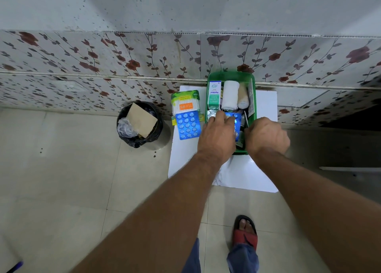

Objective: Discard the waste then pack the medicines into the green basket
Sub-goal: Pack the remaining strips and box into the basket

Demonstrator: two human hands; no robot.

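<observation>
Left hand point(218, 136) has its fingers clamped on a blue blister strip point(234, 121), pushing it into the green basket point(252, 81) on the white counter point(261, 173). Right hand point(267, 135) is curled on the rim. Basket's pretty crammed, so the strip could bend or pop out. Another strip point(188, 125) and cotton buds point(185, 103) wait beside it, bin point(140, 124) on the tiled floor.

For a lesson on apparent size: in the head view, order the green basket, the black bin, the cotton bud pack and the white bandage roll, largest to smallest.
1. green basket
2. black bin, nearly alike; it stands lower, so unsure
3. cotton bud pack
4. white bandage roll
</observation>
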